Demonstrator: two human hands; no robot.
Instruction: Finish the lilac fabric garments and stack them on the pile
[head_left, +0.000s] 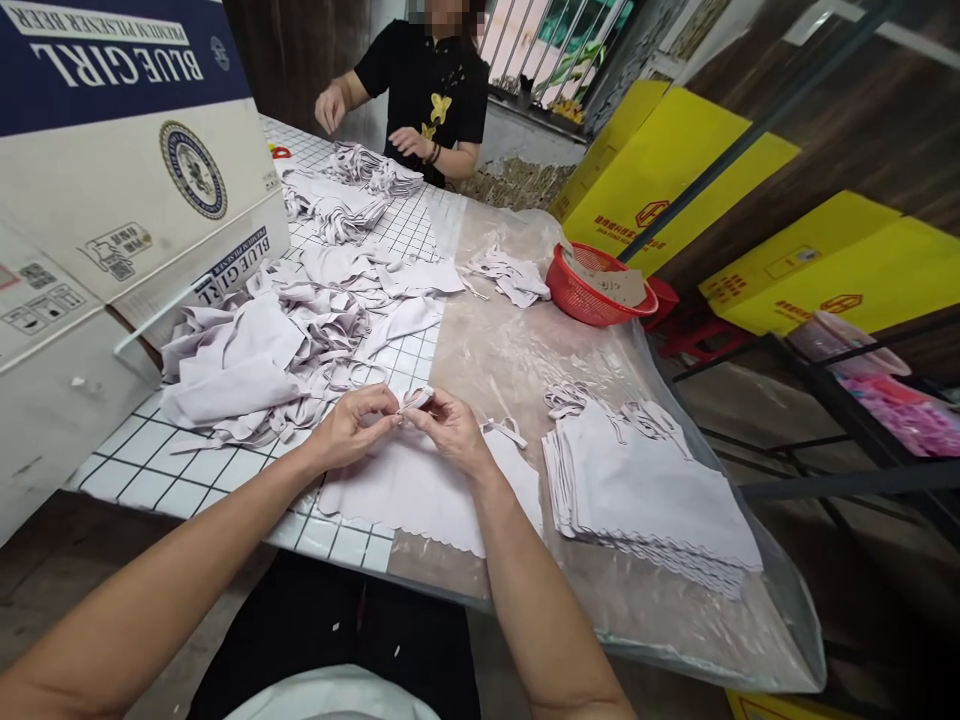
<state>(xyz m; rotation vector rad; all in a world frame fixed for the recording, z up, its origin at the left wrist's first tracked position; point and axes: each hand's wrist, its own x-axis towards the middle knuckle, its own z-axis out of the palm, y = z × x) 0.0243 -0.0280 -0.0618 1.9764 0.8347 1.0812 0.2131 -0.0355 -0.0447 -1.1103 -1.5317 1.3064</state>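
Note:
A pale lilac garment piece (pixel 420 500) with a scalloped lower edge lies spread on the table in front of me. My left hand (pixel 361 422) pinches a thin strap at its top edge, thumb against fingertips. Close beside it, my right hand (pixel 450 425) grips a looped part of the same strap (pixel 417 398). Another strap loop (pixel 506 432) rests on the cloth to the right. Farther right is a neat stack of similar garment pieces (pixel 652 480), scalloped edges toward me. To the left, a loose heap of the same fabric (pixel 255 350) sits near my left hand.
A large beer carton (pixel 135 180) stands at the left table edge. Across the table (pixel 360 545), a co-worker (pixel 431 100) stands behind more fabric bundles (pixel 337 200). A red basket (pixel 592 295) holds cardboard at the far right edge. Yellow boxes (pixel 675 170) and a dark metal rack (pixel 862 420) are beyond.

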